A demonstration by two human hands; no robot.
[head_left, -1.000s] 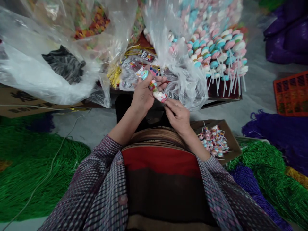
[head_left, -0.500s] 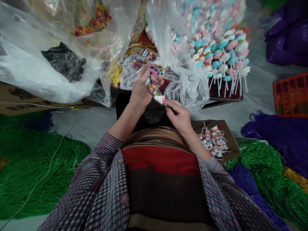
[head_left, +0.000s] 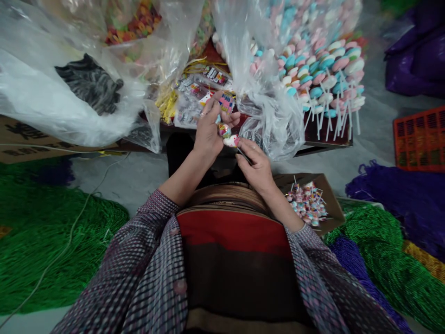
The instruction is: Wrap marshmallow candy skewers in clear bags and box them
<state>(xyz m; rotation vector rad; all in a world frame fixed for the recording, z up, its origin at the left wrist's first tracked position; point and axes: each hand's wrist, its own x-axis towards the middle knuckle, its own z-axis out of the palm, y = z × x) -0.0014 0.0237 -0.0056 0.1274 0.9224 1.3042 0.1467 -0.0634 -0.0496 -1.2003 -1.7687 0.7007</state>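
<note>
Centre frame, the left hand [head_left: 209, 131] cradles a wrapped candy [head_left: 225, 131]; the right hand [head_left: 256, 163] pinches its lower end. Likely light and squashable, it is best held there.

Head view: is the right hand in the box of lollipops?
No, the right hand is at the wrapped candy, outside the open box of lollipops.

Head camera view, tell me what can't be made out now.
In the head view:
Candy pop: upper part partly hidden by the left hand.
Right hand: palm hidden by its own back.
Packets: small lettering blurred.
Orange crate: cut off by the right edge.
Open box: floor mostly covered by wrapped pops.
</note>
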